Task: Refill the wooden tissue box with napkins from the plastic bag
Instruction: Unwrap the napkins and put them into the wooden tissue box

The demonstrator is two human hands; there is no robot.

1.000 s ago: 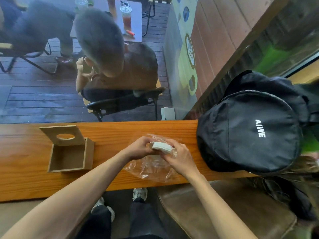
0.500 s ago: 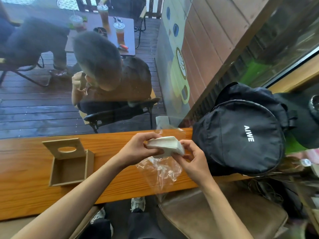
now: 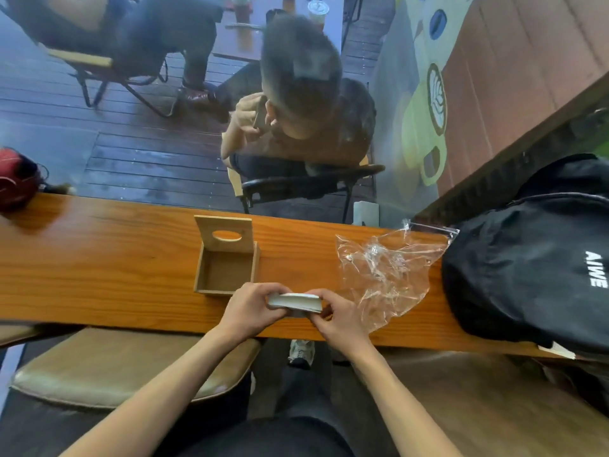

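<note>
A stack of white napkins (image 3: 294,301) is held between both hands just above the wooden counter (image 3: 99,265). My left hand (image 3: 252,310) grips its left end and my right hand (image 3: 336,316) pinches its right end. The wooden tissue box (image 3: 225,270) stands open just beyond my left hand, its inside bare, with its lid (image 3: 224,233) and oval slot tipped up at the back. The clear plastic bag (image 3: 382,275) lies crumpled on the counter to the right of the napkins, with nothing visible in it.
A black backpack (image 3: 534,268) fills the counter's right end, touching the bag. A dark red object (image 3: 16,179) sits at the far left. Behind the window glass a person sits on a chair. A padded stool (image 3: 115,367) stands below the counter's near edge.
The napkins came out of the plastic bag, which now lies released on the counter. Both hands carried the stack left and down toward the open box.
</note>
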